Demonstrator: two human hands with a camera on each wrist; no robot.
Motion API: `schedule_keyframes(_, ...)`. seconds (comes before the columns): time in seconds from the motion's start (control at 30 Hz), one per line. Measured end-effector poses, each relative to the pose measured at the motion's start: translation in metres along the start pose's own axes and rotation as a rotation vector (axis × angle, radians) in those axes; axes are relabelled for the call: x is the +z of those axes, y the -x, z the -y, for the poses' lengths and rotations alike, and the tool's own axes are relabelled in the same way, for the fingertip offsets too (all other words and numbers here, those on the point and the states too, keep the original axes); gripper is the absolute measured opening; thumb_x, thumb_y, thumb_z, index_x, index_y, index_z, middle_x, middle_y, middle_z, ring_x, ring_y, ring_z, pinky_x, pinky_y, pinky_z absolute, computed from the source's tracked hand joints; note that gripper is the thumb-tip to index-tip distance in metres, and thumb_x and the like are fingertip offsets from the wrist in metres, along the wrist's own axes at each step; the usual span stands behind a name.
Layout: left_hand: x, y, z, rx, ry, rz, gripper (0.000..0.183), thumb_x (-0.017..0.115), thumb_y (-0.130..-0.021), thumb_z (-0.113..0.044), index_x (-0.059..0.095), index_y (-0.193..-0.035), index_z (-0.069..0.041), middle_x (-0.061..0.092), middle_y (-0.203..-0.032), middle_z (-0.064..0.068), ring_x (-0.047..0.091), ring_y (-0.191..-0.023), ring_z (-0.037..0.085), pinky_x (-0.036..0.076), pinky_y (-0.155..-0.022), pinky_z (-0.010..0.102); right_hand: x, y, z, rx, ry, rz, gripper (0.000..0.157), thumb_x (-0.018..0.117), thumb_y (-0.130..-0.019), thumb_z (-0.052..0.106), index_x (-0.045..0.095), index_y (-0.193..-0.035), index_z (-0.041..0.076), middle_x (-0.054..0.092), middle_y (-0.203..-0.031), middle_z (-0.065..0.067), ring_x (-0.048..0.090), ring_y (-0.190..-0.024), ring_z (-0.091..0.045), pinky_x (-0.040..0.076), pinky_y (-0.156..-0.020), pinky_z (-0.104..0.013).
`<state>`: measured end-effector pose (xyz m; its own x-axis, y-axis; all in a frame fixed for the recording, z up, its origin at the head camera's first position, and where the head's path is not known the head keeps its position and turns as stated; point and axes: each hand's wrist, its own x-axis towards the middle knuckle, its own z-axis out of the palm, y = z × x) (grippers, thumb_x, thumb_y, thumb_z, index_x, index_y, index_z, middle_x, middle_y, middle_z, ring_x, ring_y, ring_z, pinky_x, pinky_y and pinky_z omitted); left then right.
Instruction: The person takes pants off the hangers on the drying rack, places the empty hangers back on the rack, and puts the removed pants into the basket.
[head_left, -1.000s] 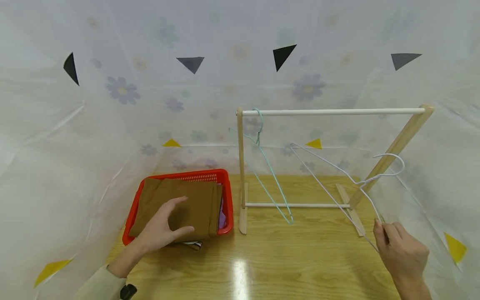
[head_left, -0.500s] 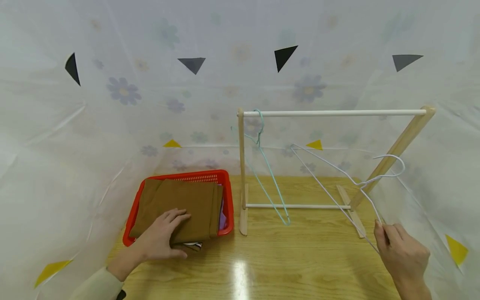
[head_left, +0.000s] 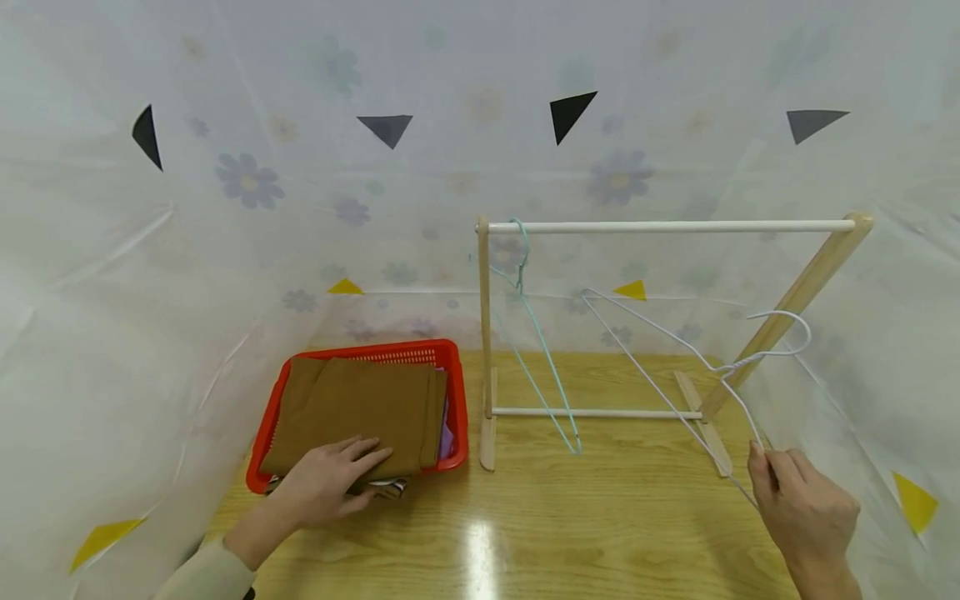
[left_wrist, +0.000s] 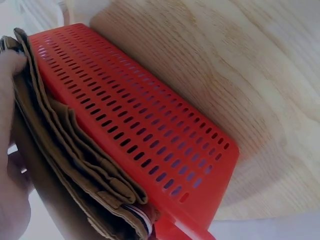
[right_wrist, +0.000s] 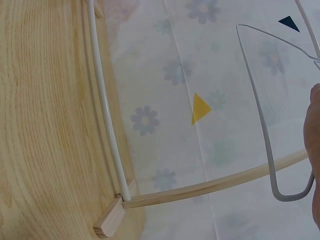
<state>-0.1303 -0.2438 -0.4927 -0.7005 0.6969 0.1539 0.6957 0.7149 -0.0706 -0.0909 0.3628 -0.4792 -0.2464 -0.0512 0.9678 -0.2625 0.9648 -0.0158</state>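
My left hand (head_left: 322, 483) pinches the front edge of a folded brown garment (head_left: 360, 400), fingers flat on top and thumb at the edge below. The garment lies on the pile in a red basket (head_left: 457, 400); the left wrist view shows its folded layers (left_wrist: 75, 155) beside the perforated basket wall (left_wrist: 135, 110). Striped cloth (head_left: 390, 487) peeks out beneath it. On the right, my right hand (head_left: 806, 504) grips the lower corner of a pale lilac wire hanger (head_left: 652, 387), its hook pointing up. In the right wrist view the hanger (right_wrist: 257, 100) runs behind the hand's edge.
A rack with wooden uprights and a white top rail (head_left: 675, 226) stands on the wooden table (head_left: 570, 517). A mint-green hanger (head_left: 543, 342) hangs near its left end. Purple cloth (head_left: 447, 437) shows inside the basket. Flower-printed sheeting (head_left: 465, 150) encloses the back and sides.
My left hand has come down from above the garment onto its front edge, thumb drawing in. The green hanger has swung slightly. My right hand stays with its hanger.
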Motion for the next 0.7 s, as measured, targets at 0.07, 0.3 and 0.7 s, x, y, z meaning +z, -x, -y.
schedule_keyframes(0.07,0.001,0.0,0.0,0.006,-0.017,0.004,0.071,0.079,-0.088,-0.056,0.062,-0.146,-0.019,0.07,-0.138,0.009,0.073,-0.117,0.03,0.064,-0.089,0.045,0.0,0.0,0.0,0.0,0.002,0.003,0.058,0.053,-0.106,0.033,0.054,-0.061,-0.003,0.048,-0.052,-0.014,0.028,-0.034,-0.028,0.016,-0.033,-0.039)
schedule_keyframes(0.3,0.003,0.0,0.002,0.041,-0.073,0.005,0.067,0.084,-0.087,-0.047,0.063,-0.146,-0.021,0.071,-0.134,0.008,0.073,-0.112,0.027,0.064,-0.086,0.043,-0.002,0.0,-0.001,0.003,0.004,0.002,0.058,0.053,-0.107,0.033,0.054,-0.061,-0.002,0.046,-0.052,-0.014,0.027,-0.035,-0.028,0.015,-0.034,-0.038)
schedule_keyframes(0.7,0.005,-0.01,0.009,0.299,-0.325,-0.241,0.045,0.084,-0.09,-0.036,0.07,-0.127,-0.016,0.065,-0.099,0.002,0.065,-0.079,0.015,0.052,-0.056,0.019,-0.001,0.0,0.0,-0.006,0.0,-0.016,0.056,0.054,-0.106,0.032,0.054,-0.061,-0.002,0.046,-0.052,-0.013,0.029,-0.035,-0.03,0.016,-0.034,-0.04)
